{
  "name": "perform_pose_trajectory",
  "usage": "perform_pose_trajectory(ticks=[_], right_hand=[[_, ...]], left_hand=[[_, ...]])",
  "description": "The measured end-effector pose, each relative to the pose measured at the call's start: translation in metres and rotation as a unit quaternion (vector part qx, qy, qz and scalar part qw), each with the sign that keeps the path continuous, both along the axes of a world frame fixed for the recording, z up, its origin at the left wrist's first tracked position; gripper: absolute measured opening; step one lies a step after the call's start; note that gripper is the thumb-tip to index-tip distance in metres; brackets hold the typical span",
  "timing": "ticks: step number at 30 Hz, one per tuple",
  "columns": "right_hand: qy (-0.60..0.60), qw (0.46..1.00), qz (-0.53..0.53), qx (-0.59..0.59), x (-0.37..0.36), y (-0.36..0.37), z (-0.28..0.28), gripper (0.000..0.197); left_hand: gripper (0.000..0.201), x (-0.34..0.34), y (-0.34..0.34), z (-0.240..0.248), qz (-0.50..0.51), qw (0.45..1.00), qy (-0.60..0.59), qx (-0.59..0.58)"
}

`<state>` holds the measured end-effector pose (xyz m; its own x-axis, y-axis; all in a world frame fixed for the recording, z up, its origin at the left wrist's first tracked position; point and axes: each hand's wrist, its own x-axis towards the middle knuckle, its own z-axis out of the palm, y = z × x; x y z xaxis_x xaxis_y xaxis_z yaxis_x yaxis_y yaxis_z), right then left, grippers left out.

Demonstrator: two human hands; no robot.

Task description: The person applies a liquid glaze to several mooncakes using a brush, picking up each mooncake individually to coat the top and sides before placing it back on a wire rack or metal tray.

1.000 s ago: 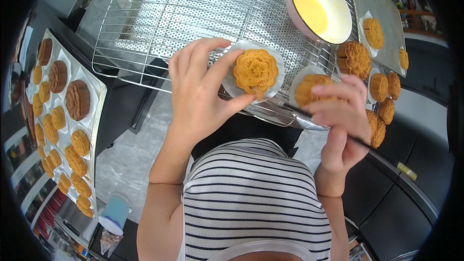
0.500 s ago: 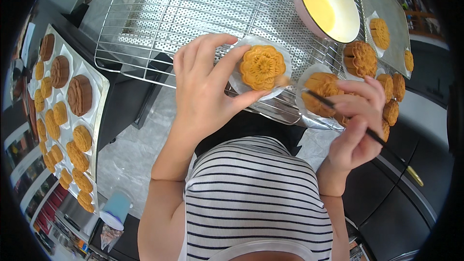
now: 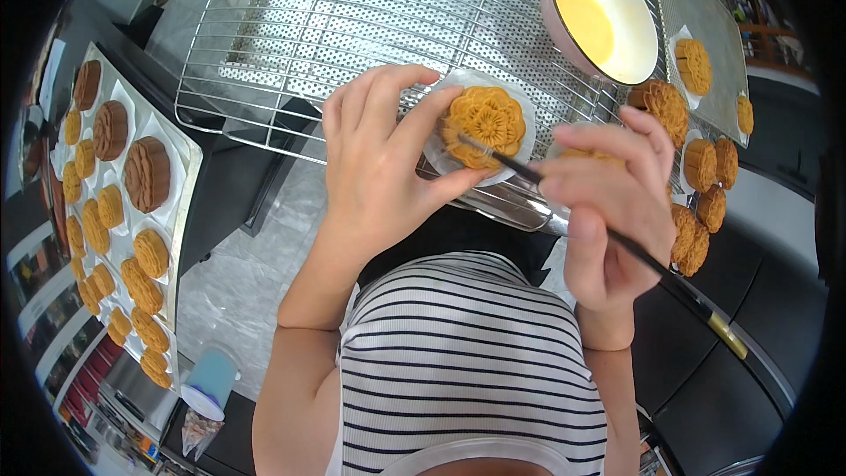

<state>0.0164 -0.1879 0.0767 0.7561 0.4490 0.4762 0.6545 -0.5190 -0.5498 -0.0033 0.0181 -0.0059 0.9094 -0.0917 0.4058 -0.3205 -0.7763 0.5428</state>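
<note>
Black brush (image 3: 650,257), pinched in the closed fingers of the right hand (image 3: 617,203), meets the golden pastry (image 3: 492,120), which the half-curled left hand (image 3: 377,154) holds between thumb and forefinger, on white paper (image 3: 520,159) at the near edge of the wire rack (image 3: 291,79); likely light, its ridges fragile, best gripped round the sides.

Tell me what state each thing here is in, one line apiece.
Flower-patterned pastry: patterned side up, on white paper
Brush: slanted, bristles on the pastry's top
Left hand: curved, thumb and index finger at the pastry's side
Right hand: closed on the brush handle
Bowl: upright, uncovered, partly filled with yellow liquid
Wire rack: bearing the bowl
Left tray: loaded with orange-brown and dark-brown pastries
</note>
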Motion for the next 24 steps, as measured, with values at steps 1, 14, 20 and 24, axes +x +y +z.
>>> perform_pose_trajectory(ticks=[1,14,20,24], right_hand=[[-0.018,1.0,-0.021,-0.005,0.003,-0.002,0.001,0.023],[-0.071,0.992,-0.103,0.031,0.015,-0.011,-0.004,0.013],[-0.027,0.99,-0.134,0.041,0.018,-0.008,-0.008,0.022],[-0.042,0.985,-0.16,0.046,0.012,-0.017,0.0,0.019]], left_hand=[[0.066,0.001,-0.001,0.002,-0.003,1.0,0.002,-0.002],[0.066,0.003,-0.003,0.002,-0.007,1.0,-0.008,0.001],[0.065,0.003,-0.002,0.002,-0.007,1.0,-0.014,0.005],[0.066,0.005,-0.004,0.004,-0.013,1.0,-0.018,0.003]])
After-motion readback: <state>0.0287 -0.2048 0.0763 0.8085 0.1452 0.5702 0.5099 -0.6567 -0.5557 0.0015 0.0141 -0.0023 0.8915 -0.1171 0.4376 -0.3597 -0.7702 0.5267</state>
